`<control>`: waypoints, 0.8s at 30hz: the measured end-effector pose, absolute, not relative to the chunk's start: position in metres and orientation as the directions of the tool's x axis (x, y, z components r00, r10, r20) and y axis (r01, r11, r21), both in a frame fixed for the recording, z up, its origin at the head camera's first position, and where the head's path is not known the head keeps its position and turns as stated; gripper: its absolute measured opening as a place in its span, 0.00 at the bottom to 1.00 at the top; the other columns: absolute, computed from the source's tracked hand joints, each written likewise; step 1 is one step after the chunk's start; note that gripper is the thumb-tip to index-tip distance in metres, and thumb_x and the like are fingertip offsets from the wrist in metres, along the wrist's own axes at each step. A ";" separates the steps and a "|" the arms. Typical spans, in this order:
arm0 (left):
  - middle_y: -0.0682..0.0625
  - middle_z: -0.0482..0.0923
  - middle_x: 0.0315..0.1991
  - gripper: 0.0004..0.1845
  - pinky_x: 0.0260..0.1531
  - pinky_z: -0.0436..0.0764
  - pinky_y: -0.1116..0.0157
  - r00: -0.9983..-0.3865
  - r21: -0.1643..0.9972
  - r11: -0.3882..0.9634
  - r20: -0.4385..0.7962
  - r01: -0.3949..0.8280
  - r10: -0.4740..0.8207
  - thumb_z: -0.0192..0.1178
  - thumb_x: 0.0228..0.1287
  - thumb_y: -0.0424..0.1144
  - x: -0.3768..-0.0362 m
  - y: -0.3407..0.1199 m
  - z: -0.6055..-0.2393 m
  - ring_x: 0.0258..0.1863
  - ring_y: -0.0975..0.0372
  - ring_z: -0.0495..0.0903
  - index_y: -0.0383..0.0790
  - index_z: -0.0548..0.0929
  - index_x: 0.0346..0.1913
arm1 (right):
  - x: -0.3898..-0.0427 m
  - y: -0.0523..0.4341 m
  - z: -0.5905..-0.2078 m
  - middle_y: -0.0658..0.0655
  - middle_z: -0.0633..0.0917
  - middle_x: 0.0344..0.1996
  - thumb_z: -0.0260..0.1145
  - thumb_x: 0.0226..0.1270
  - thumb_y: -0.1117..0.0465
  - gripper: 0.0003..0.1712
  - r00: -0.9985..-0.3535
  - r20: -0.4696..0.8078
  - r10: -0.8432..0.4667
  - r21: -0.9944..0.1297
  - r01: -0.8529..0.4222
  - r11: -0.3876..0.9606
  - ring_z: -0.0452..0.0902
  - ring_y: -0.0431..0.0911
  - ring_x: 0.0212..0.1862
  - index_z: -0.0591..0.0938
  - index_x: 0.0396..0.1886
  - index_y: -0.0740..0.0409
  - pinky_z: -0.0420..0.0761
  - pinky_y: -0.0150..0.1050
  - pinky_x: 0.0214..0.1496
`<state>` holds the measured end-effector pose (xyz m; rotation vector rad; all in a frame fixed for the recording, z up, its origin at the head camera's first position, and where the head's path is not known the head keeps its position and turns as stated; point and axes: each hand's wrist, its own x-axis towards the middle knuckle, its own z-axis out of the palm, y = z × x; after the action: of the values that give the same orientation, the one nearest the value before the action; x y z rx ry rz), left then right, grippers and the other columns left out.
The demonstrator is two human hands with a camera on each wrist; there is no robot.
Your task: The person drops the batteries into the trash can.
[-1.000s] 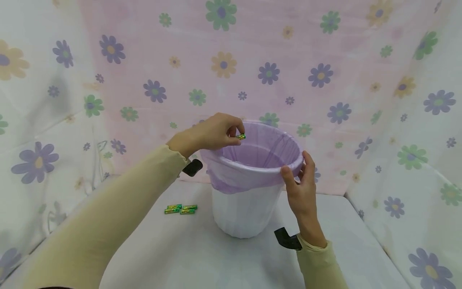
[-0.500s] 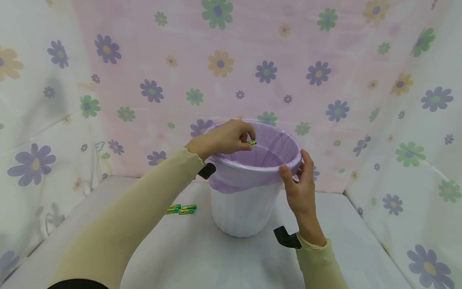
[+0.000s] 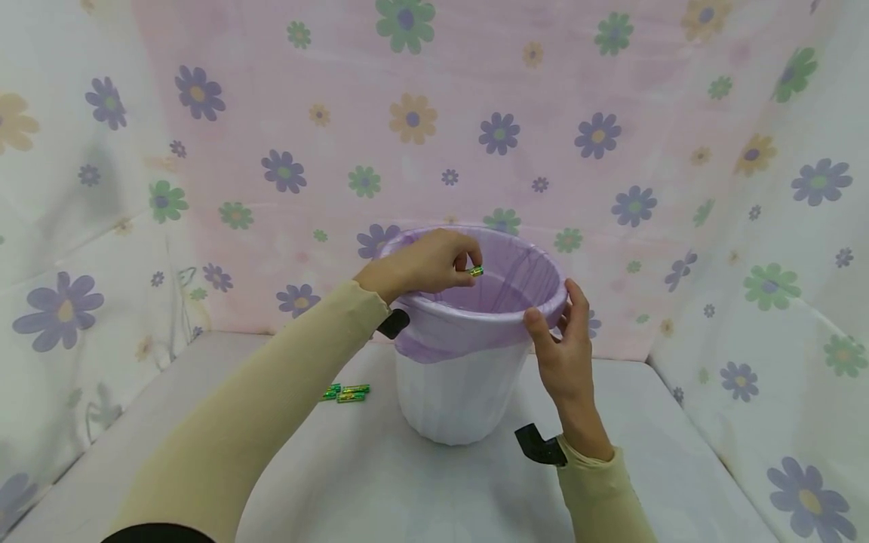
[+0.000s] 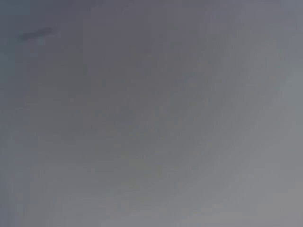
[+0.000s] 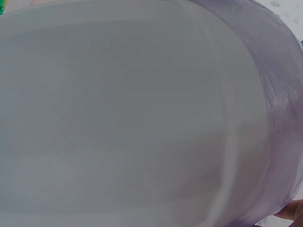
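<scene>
A white trash can stands on the table, lined with a purple plastic bag folded down over its rim. My left hand reaches over the near-left rim and pinches a small green and gold battery over the opening. On the right side, my right hand grips the bag-covered rim, thumb in front and fingers behind. Several more green and gold batteries lie on the table left of the can, partly hidden by my left sleeve. The left wrist view is only a grey blur.
The table has a pale cover. Flowered cloth hangs at the back and both sides. In the right wrist view, the white wall of the can fills most of the frame, with the purple bag along the right.
My left hand has moved right and slightly down with the battery, farther over the opening of the can. My left sleeve now covers part of the batteries on the table. My right hand keeps its hold.
</scene>
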<state>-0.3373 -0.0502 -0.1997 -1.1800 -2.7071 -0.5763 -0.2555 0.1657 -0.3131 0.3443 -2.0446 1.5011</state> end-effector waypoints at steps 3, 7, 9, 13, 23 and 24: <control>0.49 0.75 0.30 0.10 0.39 0.72 0.64 -0.686 0.279 0.627 0.261 0.727 0.680 0.66 0.60 0.38 -0.338 -0.050 -0.200 0.32 0.59 0.73 0.41 0.81 0.44 | -0.255 0.165 -0.313 0.58 0.65 0.65 0.62 0.65 0.46 0.43 -0.804 0.581 0.127 -0.788 -0.517 0.334 0.66 0.53 0.62 0.51 0.74 0.42 0.69 0.58 0.60; 0.49 0.75 0.31 0.12 0.40 0.72 0.63 -0.687 0.263 0.634 0.257 0.727 0.680 0.66 0.60 0.39 -0.338 -0.050 -0.199 0.34 0.59 0.74 0.40 0.80 0.46 | -0.254 0.165 -0.312 0.59 0.66 0.65 0.62 0.65 0.47 0.43 -0.802 0.583 0.126 -0.788 -0.521 0.329 0.66 0.53 0.62 0.51 0.74 0.43 0.70 0.57 0.59; 0.49 0.75 0.32 0.12 0.40 0.72 0.63 -0.686 0.258 0.636 0.260 0.728 0.680 0.66 0.60 0.39 -0.338 -0.050 -0.199 0.34 0.59 0.74 0.40 0.80 0.46 | -0.254 0.165 -0.312 0.59 0.66 0.65 0.62 0.66 0.47 0.43 -0.801 0.587 0.121 -0.786 -0.527 0.324 0.66 0.53 0.62 0.51 0.75 0.43 0.70 0.57 0.59; 0.48 0.75 0.32 0.12 0.40 0.72 0.63 -0.685 0.260 0.634 0.262 0.728 0.680 0.66 0.60 0.38 -0.338 -0.050 -0.198 0.34 0.59 0.74 0.39 0.81 0.46 | -0.254 0.165 -0.311 0.60 0.66 0.65 0.62 0.66 0.47 0.43 -0.800 0.589 0.116 -0.784 -0.532 0.320 0.66 0.53 0.61 0.51 0.75 0.45 0.70 0.58 0.59; 0.49 0.76 0.31 0.11 0.40 0.73 0.64 -0.683 0.264 0.631 0.267 0.730 0.679 0.65 0.61 0.39 -0.337 -0.052 -0.197 0.34 0.59 0.74 0.40 0.81 0.45 | -0.253 0.165 -0.311 0.59 0.66 0.65 0.62 0.65 0.47 0.43 -0.800 0.589 0.112 -0.785 -0.534 0.314 0.67 0.53 0.61 0.51 0.75 0.44 0.70 0.57 0.59; 0.49 0.76 0.31 0.11 0.39 0.73 0.64 -0.684 0.265 0.630 0.269 0.730 0.678 0.65 0.61 0.39 -0.336 -0.052 -0.197 0.33 0.59 0.73 0.40 0.81 0.45 | -0.253 0.165 -0.311 0.59 0.66 0.65 0.62 0.65 0.47 0.43 -0.801 0.588 0.113 -0.786 -0.532 0.315 0.67 0.53 0.61 0.51 0.75 0.44 0.70 0.57 0.59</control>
<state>-0.3363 -0.0523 -0.1971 -1.1757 -2.7049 -0.5359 -0.2534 0.1646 -0.3107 0.3695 -2.0335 1.5226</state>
